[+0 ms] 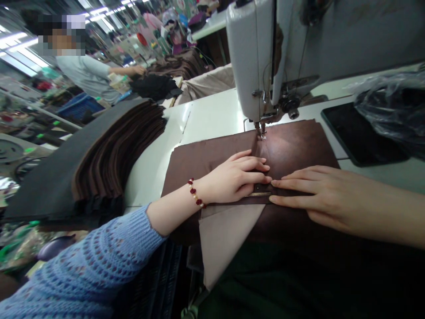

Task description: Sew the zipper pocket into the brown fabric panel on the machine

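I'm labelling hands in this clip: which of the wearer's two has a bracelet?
The left hand, resting on the brown panel: a red-beaded bracelet circles its wrist. The right hand, also on the panel, shows none.

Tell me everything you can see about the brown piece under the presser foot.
The brown piece looks like smooth leather with a soft sheen, brightest beside the presser foot. It lies roughly flat on the pale table, a seam-like line crossing it. A metal zipper shows near its close edge; pale cloth emerges below. The left hand and right hand rest on it.
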Tool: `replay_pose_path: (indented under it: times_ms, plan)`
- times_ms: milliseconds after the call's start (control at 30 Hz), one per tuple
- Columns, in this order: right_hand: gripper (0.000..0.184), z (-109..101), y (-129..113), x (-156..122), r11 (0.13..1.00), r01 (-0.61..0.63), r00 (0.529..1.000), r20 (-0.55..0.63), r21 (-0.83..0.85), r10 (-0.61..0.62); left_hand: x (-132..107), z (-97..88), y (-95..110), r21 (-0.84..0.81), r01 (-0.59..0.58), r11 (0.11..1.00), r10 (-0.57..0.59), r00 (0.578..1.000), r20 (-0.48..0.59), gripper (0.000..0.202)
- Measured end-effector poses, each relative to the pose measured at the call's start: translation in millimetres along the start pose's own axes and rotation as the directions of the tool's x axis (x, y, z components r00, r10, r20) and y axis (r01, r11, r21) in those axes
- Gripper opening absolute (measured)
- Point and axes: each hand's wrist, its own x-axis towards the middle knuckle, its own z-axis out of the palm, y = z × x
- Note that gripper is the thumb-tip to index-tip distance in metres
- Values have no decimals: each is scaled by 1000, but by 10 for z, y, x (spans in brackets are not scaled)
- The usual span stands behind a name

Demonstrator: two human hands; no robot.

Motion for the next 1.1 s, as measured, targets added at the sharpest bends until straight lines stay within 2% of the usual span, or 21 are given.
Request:
replay_pose_path:
  times_ms: [200,333,433,700,900,1100]
  plan:
    - [63,5,2,-10,1000,5,1000,17,-25,-5,-108,94,223,47,124,991,-124,992,-4,42]
    - [64,23,-4,-16,999,-1,1000,20,-53,2,-159,217,192,3,132,991,-132,989,-70,42]
    - [65,37,-4,-32,995,-26,999,31,-93,29,-174,251,160,-14,131,991,-132,988,-80,41]
    - [64,14,-36,-1,988,38,999,-14,-149,-41,-165,238,176,-5,131,991,-131,986,-101,41]
    - [66,0,-35,25,985,17,1000,19,-172,-13,-159,227,184,-10,137,990,-138,985,-107,41]
    - [64,-15,-45,50,983,20,1000,-12,-181,-22,-158,231,184,-29,141,990,-143,984,-104,41]
